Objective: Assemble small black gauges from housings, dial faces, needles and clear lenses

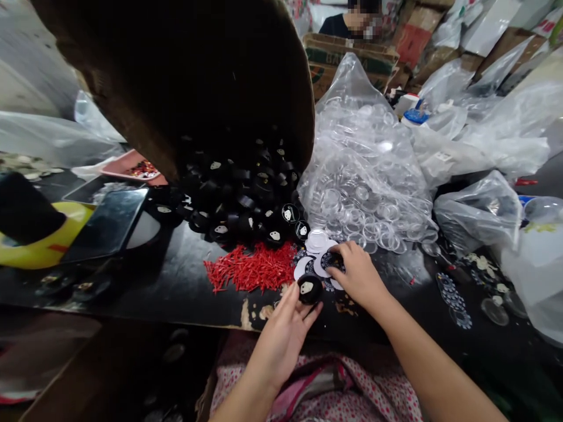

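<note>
Left hand (pixel 288 328), fingers curled half-closed around the black round case (pixel 310 289), held at its fingertips.

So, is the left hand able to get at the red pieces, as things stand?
Probably yes: the red pieces lie uncovered just beyond the left hand. But it holds a round black part, which it may need to put down first.

Black worktable (pixel 176 293); stacked cartons (pixel 352 61) behind — plastic bags (pixel 475 146) heaped right.
</note>
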Action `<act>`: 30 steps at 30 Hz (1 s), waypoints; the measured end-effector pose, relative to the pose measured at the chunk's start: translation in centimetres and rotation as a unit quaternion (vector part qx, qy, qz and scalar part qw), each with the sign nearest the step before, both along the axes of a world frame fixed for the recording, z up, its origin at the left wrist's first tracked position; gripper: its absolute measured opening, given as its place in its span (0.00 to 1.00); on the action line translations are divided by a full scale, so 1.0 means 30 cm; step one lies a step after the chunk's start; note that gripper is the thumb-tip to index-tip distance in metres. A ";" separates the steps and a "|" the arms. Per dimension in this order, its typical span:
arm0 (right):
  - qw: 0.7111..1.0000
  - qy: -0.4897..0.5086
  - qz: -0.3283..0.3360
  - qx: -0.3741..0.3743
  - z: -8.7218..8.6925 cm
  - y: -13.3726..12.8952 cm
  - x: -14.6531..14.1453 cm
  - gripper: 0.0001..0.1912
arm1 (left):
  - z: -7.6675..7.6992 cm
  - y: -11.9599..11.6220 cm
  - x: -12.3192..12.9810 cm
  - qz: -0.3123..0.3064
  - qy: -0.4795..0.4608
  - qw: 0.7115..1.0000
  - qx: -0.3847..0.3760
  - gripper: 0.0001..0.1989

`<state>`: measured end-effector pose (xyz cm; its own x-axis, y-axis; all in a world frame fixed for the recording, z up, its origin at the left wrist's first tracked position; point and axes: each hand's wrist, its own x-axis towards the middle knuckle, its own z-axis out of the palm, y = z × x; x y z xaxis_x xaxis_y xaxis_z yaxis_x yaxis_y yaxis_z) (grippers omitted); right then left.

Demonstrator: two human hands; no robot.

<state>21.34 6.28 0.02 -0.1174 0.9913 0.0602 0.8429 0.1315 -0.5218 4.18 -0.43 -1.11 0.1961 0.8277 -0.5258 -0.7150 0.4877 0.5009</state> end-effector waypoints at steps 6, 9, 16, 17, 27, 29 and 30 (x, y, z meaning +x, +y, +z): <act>0.990 0.131 -0.003 -0.054 0.033 -0.036 -0.012 0.07 | -0.004 0.050 0.004 0.028 -0.001 1.000 -0.004 0.21; 0.964 0.239 0.043 -0.110 0.047 -0.085 -0.054 0.09 | -0.004 0.040 -0.031 0.055 0.024 0.998 0.019 0.21; 0.868 0.440 -0.011 -0.232 0.022 -0.118 -0.134 0.17 | 0.004 -0.021 -0.080 0.115 0.076 0.988 0.070 0.19; 0.866 0.443 -0.016 -0.231 0.021 -0.120 -0.137 0.14 | 0.006 -0.025 -0.085 0.120 0.081 0.987 0.070 0.19; 0.949 0.309 0.057 -0.043 0.084 -0.159 -0.154 0.13 | 0.009 -0.040 -0.099 0.042 0.104 0.993 0.032 0.18; 0.952 0.289 0.084 -0.046 0.093 -0.163 -0.174 0.15 | 0.006 -0.060 -0.095 0.028 0.115 0.992 0.041 0.18; 0.955 0.280 0.080 -0.051 0.096 -0.165 -0.183 0.14 | 0.003 -0.069 -0.094 0.021 0.123 0.991 0.049 0.18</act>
<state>15.86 1.34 2.90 -0.2450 0.9675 0.0622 0.4022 0.1598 -0.9015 1.37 -2.50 -1.01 0.0365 0.8818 -0.4702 -0.5833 0.4008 0.7065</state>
